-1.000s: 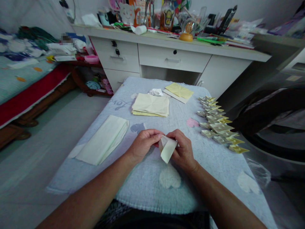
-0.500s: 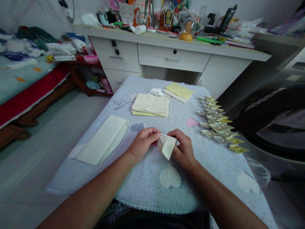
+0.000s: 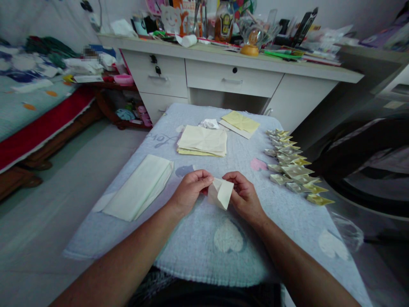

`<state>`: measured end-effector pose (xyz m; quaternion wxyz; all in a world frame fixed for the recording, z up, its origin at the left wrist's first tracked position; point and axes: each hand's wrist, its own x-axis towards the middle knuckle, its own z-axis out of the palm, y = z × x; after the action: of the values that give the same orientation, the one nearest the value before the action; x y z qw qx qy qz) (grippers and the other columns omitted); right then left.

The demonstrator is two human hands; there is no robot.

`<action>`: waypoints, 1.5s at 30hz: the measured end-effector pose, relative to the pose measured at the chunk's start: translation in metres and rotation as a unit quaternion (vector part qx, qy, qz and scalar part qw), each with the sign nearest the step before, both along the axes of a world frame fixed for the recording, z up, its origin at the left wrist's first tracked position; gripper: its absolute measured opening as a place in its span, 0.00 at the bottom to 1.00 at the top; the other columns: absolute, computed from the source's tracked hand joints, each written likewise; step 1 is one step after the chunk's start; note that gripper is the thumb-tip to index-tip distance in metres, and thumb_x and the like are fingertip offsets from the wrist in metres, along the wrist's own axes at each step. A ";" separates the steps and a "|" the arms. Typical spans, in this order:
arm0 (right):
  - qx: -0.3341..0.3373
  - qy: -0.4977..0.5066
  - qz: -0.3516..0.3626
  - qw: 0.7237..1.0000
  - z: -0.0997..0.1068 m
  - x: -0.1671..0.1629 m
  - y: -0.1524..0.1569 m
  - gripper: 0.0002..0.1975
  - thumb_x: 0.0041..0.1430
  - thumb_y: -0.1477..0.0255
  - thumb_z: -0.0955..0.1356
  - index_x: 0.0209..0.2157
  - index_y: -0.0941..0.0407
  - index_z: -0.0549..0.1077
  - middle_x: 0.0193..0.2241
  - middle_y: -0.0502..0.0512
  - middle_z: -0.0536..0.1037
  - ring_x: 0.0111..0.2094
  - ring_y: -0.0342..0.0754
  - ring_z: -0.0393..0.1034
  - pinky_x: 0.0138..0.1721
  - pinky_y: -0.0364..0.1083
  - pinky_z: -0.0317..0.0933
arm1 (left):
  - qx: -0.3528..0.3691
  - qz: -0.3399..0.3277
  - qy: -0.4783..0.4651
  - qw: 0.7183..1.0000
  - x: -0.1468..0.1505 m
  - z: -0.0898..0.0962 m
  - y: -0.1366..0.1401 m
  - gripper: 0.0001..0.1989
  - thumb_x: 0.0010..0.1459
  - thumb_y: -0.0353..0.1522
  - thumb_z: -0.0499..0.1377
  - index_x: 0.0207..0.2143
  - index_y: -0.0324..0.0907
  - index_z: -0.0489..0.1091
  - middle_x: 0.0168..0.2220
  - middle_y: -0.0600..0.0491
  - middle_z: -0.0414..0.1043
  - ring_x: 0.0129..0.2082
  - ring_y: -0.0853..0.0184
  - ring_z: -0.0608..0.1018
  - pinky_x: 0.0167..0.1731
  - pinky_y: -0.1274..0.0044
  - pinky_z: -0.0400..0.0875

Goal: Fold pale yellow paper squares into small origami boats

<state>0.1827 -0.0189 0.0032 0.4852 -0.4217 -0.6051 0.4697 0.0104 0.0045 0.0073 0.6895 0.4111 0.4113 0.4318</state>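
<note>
Between my hands, above the cloth-covered table, is a small pale sheet of folded paper with one flap standing out. My left hand pinches its upper left corner between thumb and fingers. At the right edge, my right hand has curled fingers and thumb against the paper; its fingertips are partly hidden. Beyond them lies a stack of creased cream and yellow paper. Several folded paper boats stand in rows to the right. A long folded pale sheet rests at the left.
The table wears a light blue patterned cloth. Yellow and white sheets and a crumpled white piece lie at its far side. Behind stands a white desk crowded with jars and papers. A bed is at left.
The folded paper has shifted slightly left and up, and has turned a little. My right hand's fingers have drawn back towards its right edge; my left hand keeps its pinch.
</note>
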 end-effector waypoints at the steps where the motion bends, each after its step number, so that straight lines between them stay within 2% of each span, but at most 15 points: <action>1: 0.010 -0.012 0.000 1.000 0.000 0.000 0.000 0.06 0.58 0.72 0.66 0.39 0.55 0.69 0.26 0.46 0.72 0.25 0.40 0.64 0.26 0.39 0.59 | 0.001 -0.001 0.003 1.000 0.000 0.001 0.000 0.11 0.52 0.37 0.64 0.27 0.38 0.69 0.23 0.57 0.68 0.23 0.74 0.68 0.25 0.80 0.60; 10: 0.118 -0.133 -0.023 0.984 0.003 0.005 -0.002 0.10 0.58 0.78 0.62 0.37 0.55 0.73 0.28 0.48 0.75 0.28 0.41 0.69 0.31 0.40 0.62 | 0.014 0.004 0.038 0.999 0.002 0.004 -0.002 0.11 0.52 0.38 0.63 0.27 0.39 0.69 0.21 0.57 0.67 0.21 0.73 0.67 0.24 0.79 0.57; 19: 0.114 -0.149 -0.033 0.982 0.001 0.005 -0.002 0.13 0.57 0.79 0.61 0.39 0.55 0.74 0.29 0.49 0.78 0.28 0.42 0.71 0.31 0.41 0.64 | 0.017 0.020 0.019 0.999 0.003 0.004 -0.003 0.11 0.51 0.35 0.63 0.36 0.42 0.68 0.22 0.59 0.68 0.21 0.73 0.68 0.24 0.80 0.58; 24: 0.113 -0.132 -0.015 0.985 0.003 0.005 -0.003 0.13 0.58 0.78 0.61 0.40 0.55 0.76 0.31 0.50 0.79 0.29 0.42 0.72 0.31 0.41 0.64 | 0.014 0.022 0.018 0.999 0.003 0.005 -0.002 0.09 0.51 0.34 0.63 0.35 0.42 0.69 0.21 0.59 0.67 0.20 0.74 0.67 0.24 0.80 0.58; 27: 0.096 -0.129 -0.021 0.987 0.003 0.004 -0.003 0.14 0.58 0.77 0.62 0.40 0.55 0.76 0.30 0.49 0.79 0.27 0.42 0.71 0.29 0.40 0.63 | 0.023 0.030 0.023 0.999 0.003 0.003 -0.002 0.09 0.54 0.37 0.61 0.34 0.41 0.70 0.22 0.58 0.67 0.22 0.73 0.67 0.25 0.80 0.59; 30: 0.058 -0.124 -0.046 0.990 0.001 0.005 -0.003 0.13 0.58 0.75 0.62 0.41 0.56 0.76 0.26 0.49 0.77 0.23 0.41 0.67 0.25 0.40 0.60 | 0.065 0.032 0.041 0.997 0.001 0.004 -0.004 0.16 0.59 0.45 0.57 0.38 0.42 0.70 0.27 0.54 0.70 0.26 0.70 0.70 0.27 0.79 0.61; 32: 0.041 -0.117 -0.067 0.990 -0.001 0.005 -0.002 0.13 0.59 0.74 0.62 0.41 0.56 0.76 0.24 0.48 0.75 0.22 0.41 0.64 0.23 0.39 0.57 | 0.111 0.013 0.052 0.992 -0.001 0.005 -0.009 0.19 0.60 0.47 0.56 0.43 0.43 0.69 0.35 0.52 0.72 0.30 0.69 0.71 0.30 0.78 0.63; 36: 0.023 -0.101 -0.090 0.991 -0.002 0.005 -0.001 0.12 0.60 0.72 0.63 0.41 0.56 0.76 0.23 0.48 0.73 0.21 0.41 0.63 0.22 0.40 0.56 | 0.195 -0.032 0.109 0.974 -0.002 0.009 -0.018 0.27 0.53 0.42 0.65 0.53 0.45 0.65 0.53 0.47 0.64 0.37 0.67 0.72 0.37 0.77 0.66; 38: 0.022 -0.100 -0.085 0.991 -0.001 0.005 -0.001 0.11 0.60 0.72 0.63 0.41 0.56 0.76 0.23 0.48 0.73 0.21 0.41 0.63 0.22 0.40 0.57 | 0.215 -0.030 0.133 0.967 0.000 0.009 -0.019 0.27 0.52 0.39 0.65 0.54 0.46 0.65 0.56 0.47 0.60 0.38 0.67 0.72 0.38 0.76 0.67; 40: 0.021 -0.111 -0.078 0.991 -0.001 0.004 -0.001 0.11 0.61 0.72 0.63 0.41 0.56 0.76 0.22 0.47 0.73 0.21 0.41 0.64 0.22 0.40 0.56 | 0.203 -0.024 0.134 0.970 0.002 0.007 -0.019 0.23 0.54 0.38 0.63 0.52 0.45 0.65 0.52 0.47 0.65 0.35 0.67 0.72 0.36 0.76 0.67; 42: 0.019 -0.125 -0.072 0.989 -0.001 0.003 -0.001 0.12 0.61 0.72 0.63 0.41 0.55 0.76 0.21 0.47 0.72 0.21 0.42 0.64 0.23 0.40 0.56 | 0.165 -0.024 0.117 0.979 0.003 0.004 -0.016 0.19 0.57 0.37 0.61 0.50 0.44 0.66 0.42 0.50 0.70 0.32 0.68 0.72 0.34 0.76 0.67; 45: 0.012 -0.150 -0.066 0.986 -0.001 0.002 0.000 0.11 0.61 0.71 0.63 0.41 0.56 0.76 0.21 0.47 0.72 0.21 0.42 0.64 0.23 0.41 0.56 | 0.120 -0.026 0.102 0.987 0.003 0.001 -0.012 0.15 0.58 0.36 0.59 0.47 0.44 0.66 0.29 0.55 0.70 0.28 0.68 0.72 0.30 0.77 0.65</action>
<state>0.1844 -0.0191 0.0025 0.4236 -0.5206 -0.6475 0.3610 0.0138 -0.0080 0.0080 0.6007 0.5431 0.4137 0.4161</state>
